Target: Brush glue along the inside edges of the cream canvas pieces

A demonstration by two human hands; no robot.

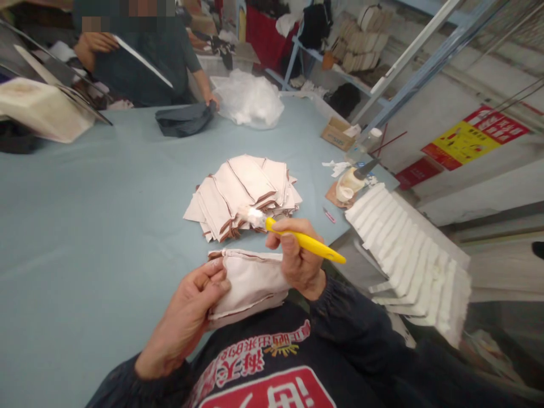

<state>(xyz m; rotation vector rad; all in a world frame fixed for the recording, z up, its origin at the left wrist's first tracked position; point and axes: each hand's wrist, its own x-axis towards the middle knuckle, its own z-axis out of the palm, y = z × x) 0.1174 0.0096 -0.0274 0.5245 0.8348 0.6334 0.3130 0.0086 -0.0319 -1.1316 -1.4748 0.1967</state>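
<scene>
My left hand pinches the left end of a pale sewn fabric piece with brown edges, held at the table's near edge against my apron. In my right hand is a brush with a yellow handle, its white-coated bristles pointing left. The lower fingers of that hand rest at the right end of the same fabric piece. Just beyond lies a fanned pile of similar pale pieces with brown edges. From this angle the bristles overlap the pile's near side; whether they touch it I cannot tell.
Right of the pile stand a glue-smeared container and a cardboard box. White strips overlap on a stand beside the table. Across it, a person's hand touches dark folded fabric near a clear plastic bag.
</scene>
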